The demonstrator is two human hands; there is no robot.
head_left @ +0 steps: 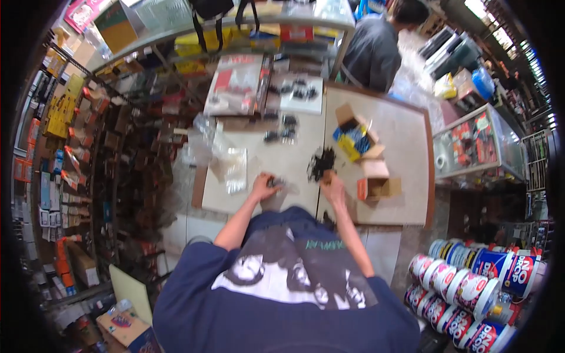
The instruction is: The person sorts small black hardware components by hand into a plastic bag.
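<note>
My left hand (263, 187) is closed around a small clear plastic bag (288, 187) that has something dark at its mouth. My right hand (333, 187) reaches the near edge of a pile of small black pieces (321, 164) on the table; its fingertips are bent together, and whatever they pinch is too small to make out. Flat clear bags (236, 170) lie left of my left hand. Farther back sit several filled packets (281, 129) with dark contents. Right of the pile are an open carton (355, 138) with blue and yellow packs and an orange-and-brown open box (376, 187).
At the back of the table (406, 129) lie a large red-and-white box (235, 85) and a white sheet (302, 95) with black parts. A person in a grey top (372, 53) is beyond it. Stocked shelves (70, 147) stand left; paint buckets (459, 288) are stacked right.
</note>
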